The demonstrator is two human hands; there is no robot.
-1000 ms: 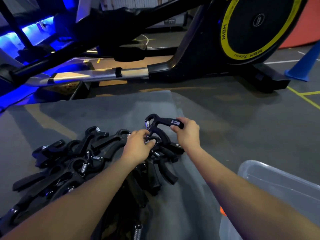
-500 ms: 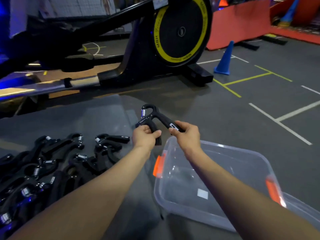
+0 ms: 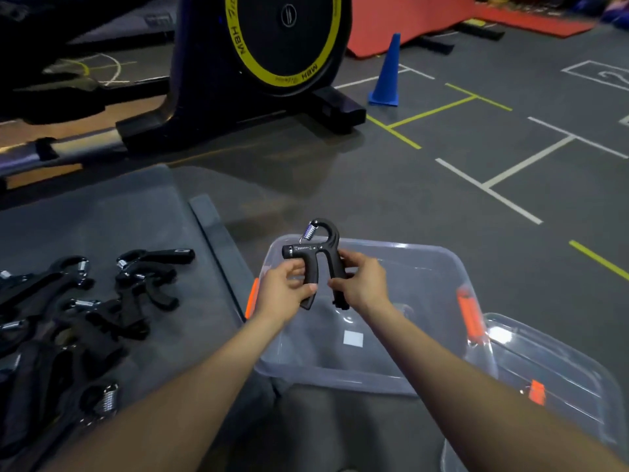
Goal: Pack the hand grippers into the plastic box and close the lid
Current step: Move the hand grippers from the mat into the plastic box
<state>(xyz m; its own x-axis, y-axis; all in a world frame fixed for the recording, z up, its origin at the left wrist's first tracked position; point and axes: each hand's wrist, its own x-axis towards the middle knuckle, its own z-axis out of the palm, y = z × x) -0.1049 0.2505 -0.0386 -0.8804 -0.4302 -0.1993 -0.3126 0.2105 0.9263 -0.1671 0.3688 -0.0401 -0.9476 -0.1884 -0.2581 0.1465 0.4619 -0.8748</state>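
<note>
I hold one black hand gripper (image 3: 320,257) upright over the clear plastic box (image 3: 425,264), its spring end pointing up. My left hand (image 3: 286,294) grips its left handle and my right hand (image 3: 362,284) grips its right handle. The box stands open on the floor with orange latches on its two short sides and only a white label showing on its bottom. A pile of several black hand grippers (image 3: 85,318) lies on the grey mat to the left. The clear lid (image 3: 558,386) lies to the right of the box.
A black exercise machine with a yellow-ringed flywheel (image 3: 286,39) stands behind the grey mat (image 3: 112,219). A blue cone (image 3: 388,73) and red mats (image 3: 408,18) are farther back on the lined grey floor.
Both hands lifted one hand gripper off the pile and carried it right, over the box. It has turned from lying sideways to upright. The view swung right, bringing box and lid into sight.
</note>
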